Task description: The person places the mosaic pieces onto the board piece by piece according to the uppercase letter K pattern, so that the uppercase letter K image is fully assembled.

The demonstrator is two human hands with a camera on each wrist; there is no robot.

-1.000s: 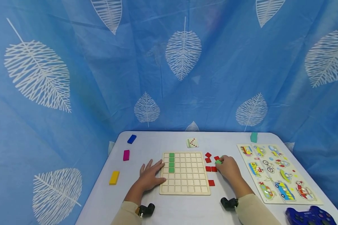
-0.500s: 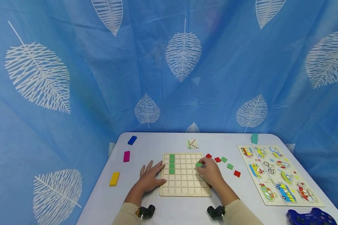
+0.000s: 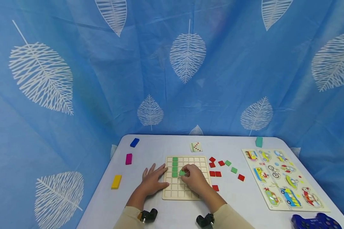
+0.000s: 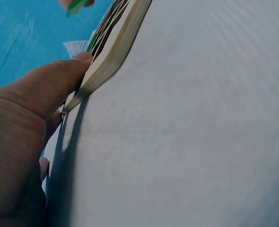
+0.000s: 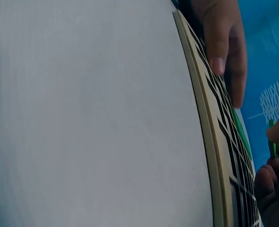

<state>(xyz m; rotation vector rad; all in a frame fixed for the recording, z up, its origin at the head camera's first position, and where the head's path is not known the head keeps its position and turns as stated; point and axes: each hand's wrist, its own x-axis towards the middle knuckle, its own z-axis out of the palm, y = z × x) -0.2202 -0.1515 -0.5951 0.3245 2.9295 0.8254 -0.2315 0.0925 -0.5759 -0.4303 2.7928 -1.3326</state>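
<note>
A wooden grid board [image 3: 188,195] lies on the white table, with a column of green square tiles [image 3: 175,164] set in its second column from the left. My left hand [image 3: 152,180] rests at the board's left edge, fingers spread and straight, thumb on the rim; the left wrist view shows the thumb [image 4: 59,78] against the edge. My right hand [image 3: 193,178] pinches a green tile [image 3: 182,173] over the board, just right of the lowest green tile in the column. In the right wrist view the pinched tile [image 5: 271,142] stands on edge between thumb and fingers.
Several red tiles [image 3: 215,174] and two green tiles [image 3: 234,170] lie right of the board. A small pattern card [image 3: 196,146] is behind it. Farther right are a vehicle puzzle board [image 3: 283,178] and a blue game controller [image 3: 315,221]. Coloured blocks [image 3: 116,182] stand at left.
My right hand has carried a green tile from the loose tiles at the right leftward over the board, beside the green column. The left hand has stayed in place.
</note>
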